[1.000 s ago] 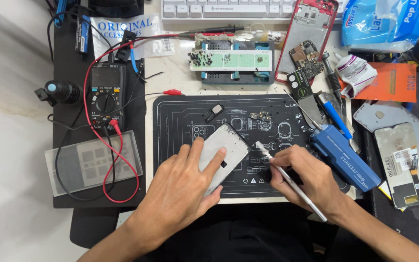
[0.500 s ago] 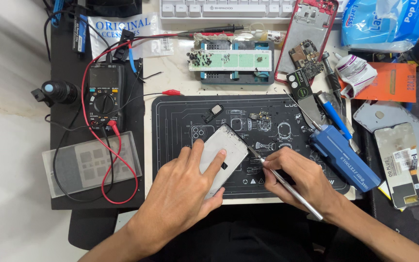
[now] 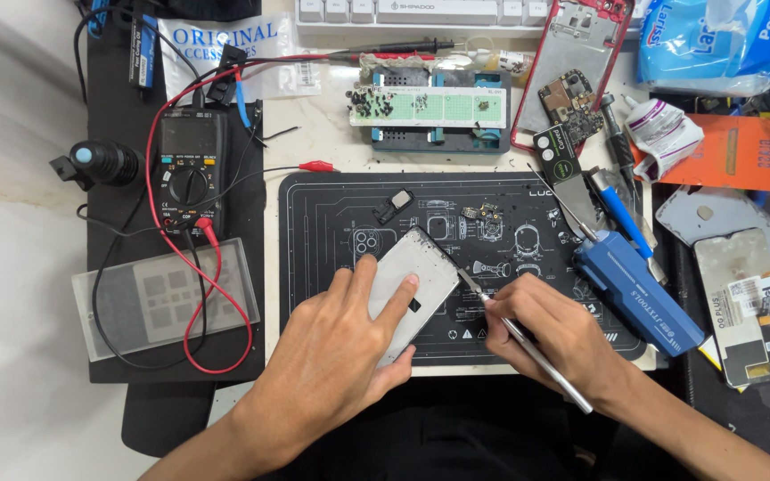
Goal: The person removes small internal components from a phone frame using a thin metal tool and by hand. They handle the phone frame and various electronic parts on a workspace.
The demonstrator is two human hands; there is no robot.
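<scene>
A silver-grey phone frame (image 3: 421, 276) lies tilted on a black repair mat (image 3: 331, 214). My left hand (image 3: 340, 356) presses flat on it, the index finger stretched over its middle. My right hand (image 3: 550, 334) grips thin metal tweezers (image 3: 528, 343) like a pen. Their tip touches the right edge of the phone frame. Small loose parts (image 3: 483, 212) and a little black module (image 3: 396, 205) sit on the mat above the frame.
A black multimeter (image 3: 191, 174) with red and black leads stands at the left, over a clear stencil plate (image 3: 167, 298). A blue tool case (image 3: 639, 289), a red phone shell (image 3: 577, 53), a screw tray (image 3: 430, 111) and a display panel (image 3: 746, 303) crowd the right and back.
My right hand has moved left, bringing the tweezers' tip from above the mat to the phone frame's right edge. My left hand stays on the frame.
</scene>
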